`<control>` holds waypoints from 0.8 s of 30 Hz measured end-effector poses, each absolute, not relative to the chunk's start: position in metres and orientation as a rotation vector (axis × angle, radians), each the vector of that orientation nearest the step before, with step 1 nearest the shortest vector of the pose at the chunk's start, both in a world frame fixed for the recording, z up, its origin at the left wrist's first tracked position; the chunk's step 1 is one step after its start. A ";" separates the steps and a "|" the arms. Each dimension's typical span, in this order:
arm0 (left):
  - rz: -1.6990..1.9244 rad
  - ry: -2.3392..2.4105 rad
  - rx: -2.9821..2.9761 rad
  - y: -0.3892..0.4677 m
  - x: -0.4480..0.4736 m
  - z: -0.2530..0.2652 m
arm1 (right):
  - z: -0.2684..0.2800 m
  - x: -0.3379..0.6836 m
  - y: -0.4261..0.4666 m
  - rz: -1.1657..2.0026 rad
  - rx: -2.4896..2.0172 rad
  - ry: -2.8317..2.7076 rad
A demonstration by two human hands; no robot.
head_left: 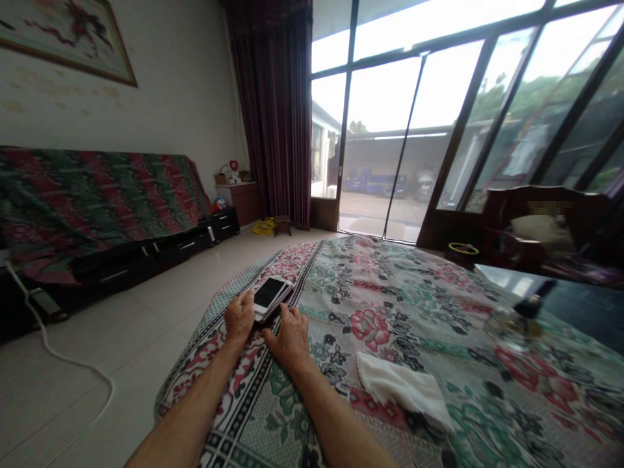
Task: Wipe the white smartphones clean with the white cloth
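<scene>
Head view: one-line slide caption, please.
Left hand and right hand flank a white phone on a flowered cloth, a white rag lying nearby.

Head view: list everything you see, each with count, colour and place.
phone: one on top, white, lower middle; anything beneath unclear
patterned cloth: one, grey, red and green, foreground
small cloth: one, white, lying on the patterned cloth
glass container: one, clear, right on patterned cloth
picture: one, brown frame, upper left wall
glass panes: several, dark-framed, far side
curtain: one, dark purple, left of glass panes
striped cover: one, red and green, left
low cabinet: one, black, below striped cover
cable: one, white, left floor
bag: one, yellow, floor near curtain
stool: one, brown, beside bag
seat: one, dark brown, right
left hand: one, bare, phone's left edge
right hand: one, bare, phone's lower right
</scene>
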State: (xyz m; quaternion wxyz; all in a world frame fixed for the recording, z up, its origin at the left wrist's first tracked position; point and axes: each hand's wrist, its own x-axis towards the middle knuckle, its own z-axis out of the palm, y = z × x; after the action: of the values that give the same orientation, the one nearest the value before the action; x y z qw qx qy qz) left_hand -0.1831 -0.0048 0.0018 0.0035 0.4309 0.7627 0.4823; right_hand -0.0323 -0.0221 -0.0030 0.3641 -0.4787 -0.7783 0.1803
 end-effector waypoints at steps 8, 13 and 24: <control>1.582 2.421 1.372 -0.003 -0.183 -0.001 | -0.004 -0.030 -0.022 0.419 -1.201 -2.131; 1.603 2.406 1.415 -0.003 -0.184 -0.002 | -0.005 -0.027 -0.022 0.410 -1.175 -2.182; 1.637 2.442 1.580 -0.006 -0.190 0.004 | -0.007 -0.026 -0.021 0.426 -1.083 -2.089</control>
State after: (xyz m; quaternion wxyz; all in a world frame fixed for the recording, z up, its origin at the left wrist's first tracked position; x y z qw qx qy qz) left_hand -0.1903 -0.0061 0.0035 -0.0981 0.4712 0.7282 0.4880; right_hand -0.0263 -0.0208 -0.0066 0.3666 -0.4214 -0.8128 0.1657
